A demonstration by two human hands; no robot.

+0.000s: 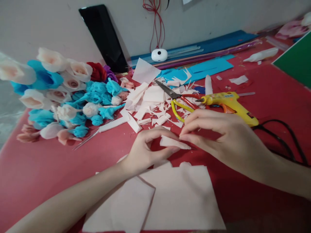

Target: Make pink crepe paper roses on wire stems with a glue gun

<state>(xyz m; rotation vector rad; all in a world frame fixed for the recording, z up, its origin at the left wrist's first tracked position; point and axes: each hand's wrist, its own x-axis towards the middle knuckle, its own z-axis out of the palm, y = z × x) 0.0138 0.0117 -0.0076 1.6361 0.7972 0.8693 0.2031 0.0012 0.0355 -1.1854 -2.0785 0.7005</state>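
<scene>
Left hand (145, 149) pinches pale paper piece (173, 142) near frame centre, long axis sloping down rightward; right hand (220, 134), fingertips together, lies by its right end, grip unclear

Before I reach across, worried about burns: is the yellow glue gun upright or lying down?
Lying down: the glue gun rests sideways, handle flat along the red table.

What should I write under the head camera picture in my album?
Left hand holds pale paper, right hand close by; scissors, glue gun and colourful flowers beyond.
</scene>
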